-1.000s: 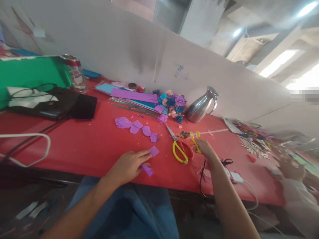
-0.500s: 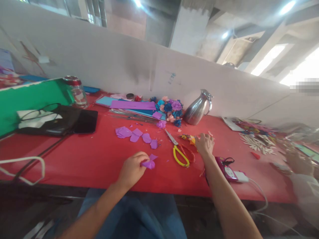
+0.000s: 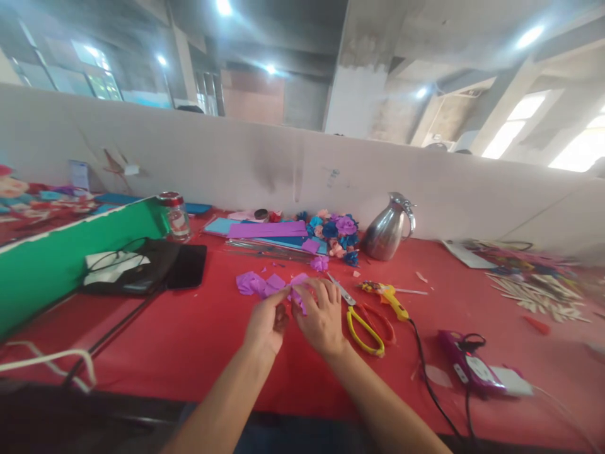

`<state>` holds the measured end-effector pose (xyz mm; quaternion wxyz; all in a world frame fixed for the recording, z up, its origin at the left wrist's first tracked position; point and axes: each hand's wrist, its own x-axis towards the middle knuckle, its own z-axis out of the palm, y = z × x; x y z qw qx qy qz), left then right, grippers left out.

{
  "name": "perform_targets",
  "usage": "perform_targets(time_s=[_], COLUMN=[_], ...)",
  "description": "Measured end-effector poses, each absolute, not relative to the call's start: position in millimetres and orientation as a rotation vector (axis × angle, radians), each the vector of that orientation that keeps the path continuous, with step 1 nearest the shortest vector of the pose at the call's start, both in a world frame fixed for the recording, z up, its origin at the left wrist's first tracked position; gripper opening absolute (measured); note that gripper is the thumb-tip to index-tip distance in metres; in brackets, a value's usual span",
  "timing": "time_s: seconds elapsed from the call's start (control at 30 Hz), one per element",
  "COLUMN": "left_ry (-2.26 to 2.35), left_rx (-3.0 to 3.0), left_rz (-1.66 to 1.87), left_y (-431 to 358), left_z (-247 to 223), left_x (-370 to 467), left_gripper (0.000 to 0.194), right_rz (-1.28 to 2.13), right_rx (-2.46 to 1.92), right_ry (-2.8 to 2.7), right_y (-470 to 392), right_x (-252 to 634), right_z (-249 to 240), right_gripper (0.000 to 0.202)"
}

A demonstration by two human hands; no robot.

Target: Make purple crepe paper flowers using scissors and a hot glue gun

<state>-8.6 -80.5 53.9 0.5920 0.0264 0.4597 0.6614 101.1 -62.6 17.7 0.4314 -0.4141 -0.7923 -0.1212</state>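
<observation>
My left hand [image 3: 266, 323] and my right hand [image 3: 322, 315] meet over the red table [image 3: 212, 353], fingertips close together. Between them is a purple paper piece [image 3: 297, 282], pinched by both hands; its lower part is hidden by the fingers. Purple petals [image 3: 250, 283] lie just behind my left hand. To the right of my right hand are scissors [image 3: 362, 328] with one yellow and one red handle. A yellow glue gun [image 3: 394, 301] rests farther right, its cord running toward the front edge.
Behind are purple paper strips [image 3: 267, 229], paper flowers [image 3: 338, 236] and a steel jug [image 3: 388, 228]. A phone [image 3: 188, 267], glass jar [image 3: 177, 221] and green panel [image 3: 118, 233] stand left; a purple power strip [image 3: 472, 366] lies right.
My right hand has left the glue gun and come over to my left hand, joining it on the purple paper. The camera view has shifted, showing more of the left side.
</observation>
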Motion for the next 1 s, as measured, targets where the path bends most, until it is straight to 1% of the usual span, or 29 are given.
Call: perform_targets(time_s=[0.1,0.17,0.23,0.33,0.37,0.43,0.57,0.77,1.0], left_ry=[1.127,1.099,1.052,1.076,1.084,1.063,0.996,1.01,1.02], left_rx=[0.066,0.143,0.302,0.523,0.584,0.708,0.862,0.757,0.699], left_rz=[1.543,1.531,1.528,1.545,1.543,1.498,1.375,1.333,1.355], left_y=[-74,-70,-64,-52,-47,-36,-15,-2,-13], left_z=[48,46,45,42,41,38,33,26,19], left_x=[-9,-11,-15,-27,-32,-40,-46,-40,-38], left_gripper=[0.029,0.026,0.024,0.02,0.017,0.017,0.027,0.028,0.027], right_rz=[-0.314,-0.136,0.21,0.829,0.983,1.165,1.263,1.229,1.21], right_rx=[-1.005,-1.034,-1.084,-1.111,-1.101,-1.067,-1.013,-0.985,-1.012], right_ry=[-1.975,-1.918,-1.779,-1.401,-1.262,-1.031,-0.817,-0.749,-0.799], right_y=[-57,-50,-37,-13,-7,3,7,7,7], right_x=[102,101,101,104,107,114,125,129,125], right_z=[24,30,34,33,32,28,22,25,23], right_gripper=[0.021,0.017,0.016,0.023,0.026,0.031,0.034,0.033,0.032])
